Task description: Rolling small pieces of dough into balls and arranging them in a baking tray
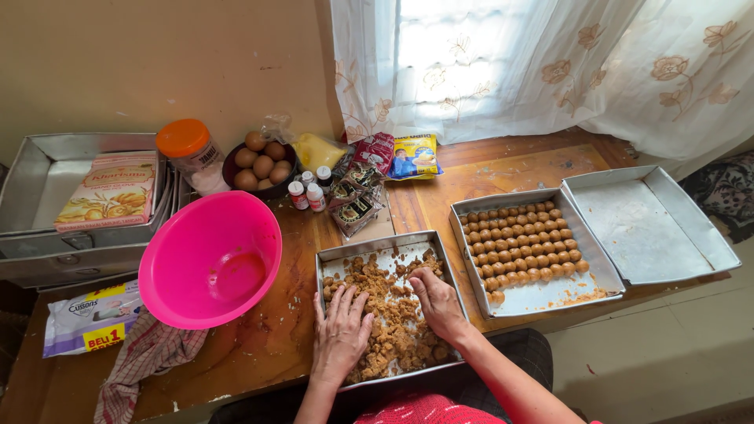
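Left hand (340, 330) and right hand (437, 302) flat on brown crumbly dough (393, 314), neither grip closed, metal tray (330, 257), wooden tabletop (259, 353), pink bowl (208, 259) beside

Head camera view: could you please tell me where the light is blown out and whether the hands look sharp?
Head view: the curtained window is overexposed; both hands, left hand and right hand, look sharp on the crumbly dough tray; edges bow slightly from the wide lens.

Wooden table (503, 169) (worn) bears metal trays (330, 263), pink bowl (206, 259), checked cloth (145, 357).
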